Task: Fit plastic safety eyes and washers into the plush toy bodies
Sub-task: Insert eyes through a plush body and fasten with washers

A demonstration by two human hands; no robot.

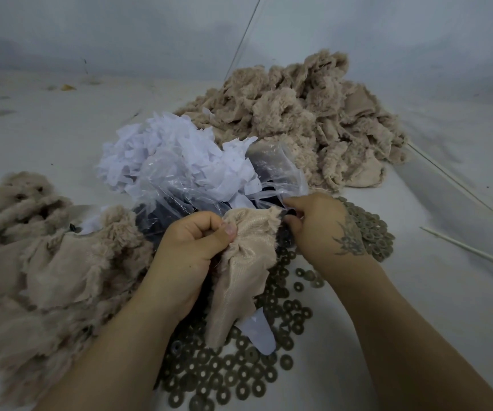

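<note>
Left hand [192,247]: fingers curled, clamped on the plush body [245,262], which is turned backing side out and hangs between both hands over the washers [239,372]. Right hand [322,226]: fingertips pinched together at the body's upper right edge, on something small and dark; whether this is an eye cannot be told. Washers lie loose on the desk [417,292] below and right of the body. A clear bag [272,170] with dark contents sits just behind the body, white paper scraps [168,155] piled against it. Further plush pieces lie heaped left [46,262] and behind right [313,114] of the body.
</note>
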